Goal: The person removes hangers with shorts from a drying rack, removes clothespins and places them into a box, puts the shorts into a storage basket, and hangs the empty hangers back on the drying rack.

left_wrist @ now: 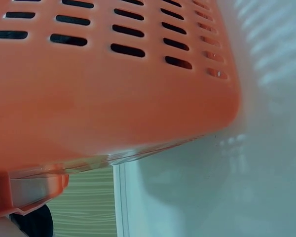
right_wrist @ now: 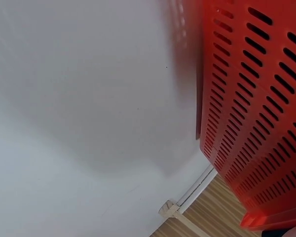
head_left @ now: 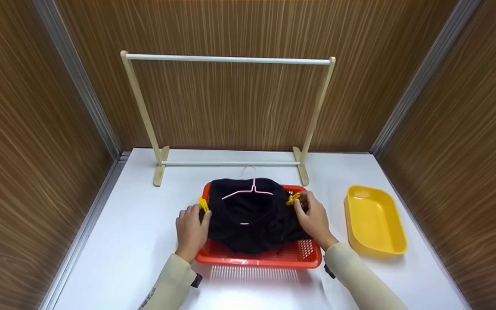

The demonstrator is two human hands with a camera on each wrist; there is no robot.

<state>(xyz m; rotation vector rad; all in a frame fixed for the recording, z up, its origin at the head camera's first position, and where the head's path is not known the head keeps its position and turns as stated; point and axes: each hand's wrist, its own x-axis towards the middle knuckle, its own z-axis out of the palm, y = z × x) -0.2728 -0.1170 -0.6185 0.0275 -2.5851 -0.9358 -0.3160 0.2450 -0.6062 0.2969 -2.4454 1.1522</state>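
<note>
My left hand pinches the left clip, my right hand the right clip; between them the shirt lies over the basket, hanger at its neck. I'm likely fastening; next calls for gentle release.

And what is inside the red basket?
A black garment lies in the red basket, with a pale pink hanger at its neck opening. The garment covers much of the basket's floor, so anything beneath it cannot be seen.

A wooden-sided rack stands on the white bench. In front of the rack, to its right, sits a yellow tray; behind the rack rises a brown wood-grain panel.
</note>
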